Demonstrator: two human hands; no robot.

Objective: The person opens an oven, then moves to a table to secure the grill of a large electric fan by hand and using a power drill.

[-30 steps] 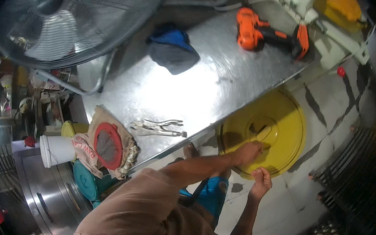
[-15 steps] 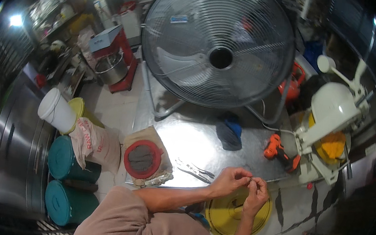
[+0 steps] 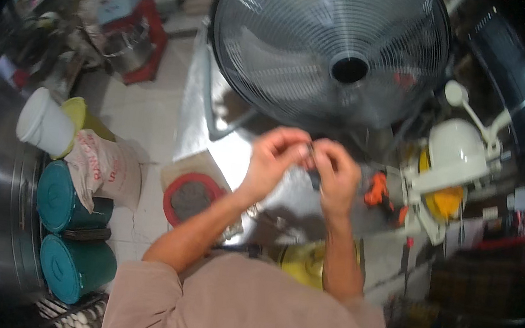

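My left hand (image 3: 274, 159) and my right hand (image 3: 336, 179) meet fingertip to fingertip in front of the large caged fan (image 3: 349, 70). Both are closed in a pinch around a tiny dark piece (image 3: 310, 149), too small and blurred to name. The fan stands on tubular legs on a shiny metal table (image 3: 230, 160). Behind my right hand a dark cloth is mostly hidden. An orange and black cordless drill (image 3: 376, 190) lies to the right of that hand. Blurred pliers (image 3: 257, 212) rest near the table's front edge, below my left hand.
A round red-rimmed piece (image 3: 190, 200) sits at the table's left front, partly behind my left forearm. A yellow lidded bucket (image 3: 302, 266) stands near my body. A white machine (image 3: 462, 148) is at right. Teal bins (image 3: 55, 195), a sack (image 3: 107, 166) and a red mixer (image 3: 149, 54) are left.
Both hands have moved forward, from above the yellow bucket to just before the fan, still pinched together. The view has shifted, and the pliers are now partly hidden.
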